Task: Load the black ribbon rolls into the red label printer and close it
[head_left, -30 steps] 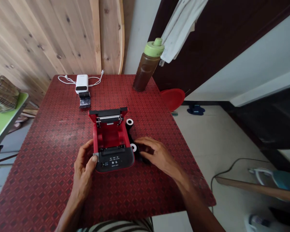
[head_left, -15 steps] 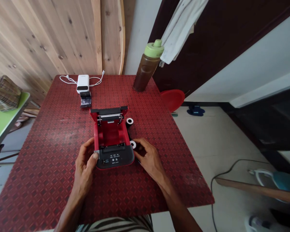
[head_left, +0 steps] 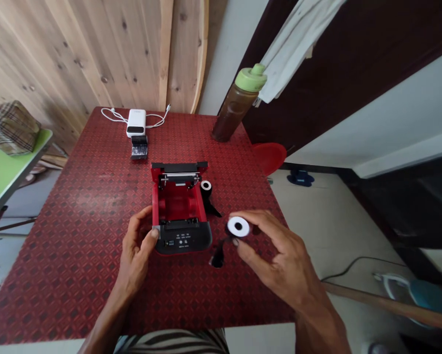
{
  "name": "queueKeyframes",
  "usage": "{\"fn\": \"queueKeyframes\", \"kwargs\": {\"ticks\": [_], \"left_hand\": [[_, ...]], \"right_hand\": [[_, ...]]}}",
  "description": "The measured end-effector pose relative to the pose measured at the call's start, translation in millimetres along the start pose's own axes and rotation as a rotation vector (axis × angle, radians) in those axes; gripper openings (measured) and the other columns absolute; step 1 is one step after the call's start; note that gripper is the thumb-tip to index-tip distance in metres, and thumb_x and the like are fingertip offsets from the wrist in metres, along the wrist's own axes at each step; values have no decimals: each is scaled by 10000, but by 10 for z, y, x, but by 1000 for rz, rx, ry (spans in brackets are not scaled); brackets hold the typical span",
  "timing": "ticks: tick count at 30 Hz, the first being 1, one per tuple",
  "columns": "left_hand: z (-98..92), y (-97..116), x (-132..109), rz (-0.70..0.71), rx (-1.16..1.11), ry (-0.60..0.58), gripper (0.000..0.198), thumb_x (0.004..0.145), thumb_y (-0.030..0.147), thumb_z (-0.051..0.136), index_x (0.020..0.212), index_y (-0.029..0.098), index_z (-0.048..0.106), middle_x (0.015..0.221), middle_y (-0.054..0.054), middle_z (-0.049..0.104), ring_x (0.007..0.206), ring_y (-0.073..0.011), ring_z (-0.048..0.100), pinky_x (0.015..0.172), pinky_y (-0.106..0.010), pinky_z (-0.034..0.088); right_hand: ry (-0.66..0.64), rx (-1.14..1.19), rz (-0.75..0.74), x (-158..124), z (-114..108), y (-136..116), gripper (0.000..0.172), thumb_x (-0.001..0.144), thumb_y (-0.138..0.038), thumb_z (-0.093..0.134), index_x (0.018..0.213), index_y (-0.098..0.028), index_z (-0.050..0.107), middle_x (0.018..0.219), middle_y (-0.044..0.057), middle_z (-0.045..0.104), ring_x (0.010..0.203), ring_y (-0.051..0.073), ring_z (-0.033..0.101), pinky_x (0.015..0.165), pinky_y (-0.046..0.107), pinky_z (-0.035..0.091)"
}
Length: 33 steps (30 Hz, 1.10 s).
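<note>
An open thermal printer (head_left: 180, 236) with a red interior and black front panel sits mid-table. My left hand (head_left: 135, 243) grips its front left corner, thumb on a small grey latch. My right hand (head_left: 276, 250) pinches a white-cored ribbon spool (head_left: 238, 226) to the right of the printer, above the tabletop. A black ribbon strip (head_left: 218, 255) trails from it towards the printer's right side. A second spool (head_left: 206, 188), black with a white core, stands beside the printer's right wall. The strip's middle stretch is hidden behind the printer.
The red patterned table (head_left: 73, 255) holds a white power bank (head_left: 135, 122) with a white cable, a small black object (head_left: 139, 146), and a green-capped bottle (head_left: 238, 105). A red stool (head_left: 270, 157) stands beyond the table's right edge, with floor further right.
My right hand has lifted the near spool off the table and moved it to the right, away from the printer, drawing out the black strip. My left hand stays on the printer.
</note>
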State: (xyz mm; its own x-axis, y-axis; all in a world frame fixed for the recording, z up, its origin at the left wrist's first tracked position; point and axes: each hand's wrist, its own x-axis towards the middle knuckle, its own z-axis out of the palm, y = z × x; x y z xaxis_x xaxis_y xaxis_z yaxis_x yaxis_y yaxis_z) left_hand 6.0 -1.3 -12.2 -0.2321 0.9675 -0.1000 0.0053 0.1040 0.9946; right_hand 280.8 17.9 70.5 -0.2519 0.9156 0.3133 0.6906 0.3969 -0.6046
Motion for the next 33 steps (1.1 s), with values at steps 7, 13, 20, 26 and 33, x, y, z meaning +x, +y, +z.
{"fn": "queueKeyframes", "kwargs": {"ticks": [7, 13, 20, 26, 33], "left_hand": [[-2, 11, -14, -21, -55, -44, 596, 995, 591, 699, 1458, 222, 634, 1387, -132, 756, 1236, -330, 736, 1056, -490, 579], [-2, -22, -19, -12, -78, -46, 586, 1000, 573, 698, 1462, 218, 632, 1429, -139, 725, 1252, -324, 710, 1086, -494, 539], [-2, -42, -19, -18, -105, -52, 581, 1002, 559, 703, 1474, 228, 626, 1444, -135, 715, 1271, -319, 699, 1102, -491, 533], [-8, -34, -16, -24, -105, -61, 589, 1006, 560, 707, 1477, 220, 615, 1445, -134, 715, 1269, -314, 699, 1100, -478, 530], [-34, 51, -17, -91, -117, -90, 590, 985, 565, 731, 1460, 228, 634, 1447, -142, 731, 1226, -322, 734, 1082, -488, 558]], "right_hand": [[-281, -200, -281, 653, 420, -312, 324, 1051, -120, 603, 1348, -202, 706, 1212, 113, 783, 1144, 300, 703, 1078, 524, 596], [-567, -475, -242, 900, 801, -429, 335, 1032, 20, 496, 1182, -118, 762, 1217, 161, 777, 1206, 306, 691, 1108, 463, 563], [-678, -469, -181, 1085, 926, -420, 327, 1010, 29, 518, 1051, -132, 799, 1087, 157, 809, 1069, 293, 763, 937, 414, 594], [-686, -430, -204, 1144, 991, -289, 291, 1005, 16, 550, 1032, -135, 798, 1080, 160, 819, 1037, 301, 776, 919, 422, 603], [-545, -107, -327, 924, 716, -165, 450, 982, 97, 508, 1157, -200, 797, 1229, 78, 823, 1162, 220, 749, 1078, 392, 593]]}}
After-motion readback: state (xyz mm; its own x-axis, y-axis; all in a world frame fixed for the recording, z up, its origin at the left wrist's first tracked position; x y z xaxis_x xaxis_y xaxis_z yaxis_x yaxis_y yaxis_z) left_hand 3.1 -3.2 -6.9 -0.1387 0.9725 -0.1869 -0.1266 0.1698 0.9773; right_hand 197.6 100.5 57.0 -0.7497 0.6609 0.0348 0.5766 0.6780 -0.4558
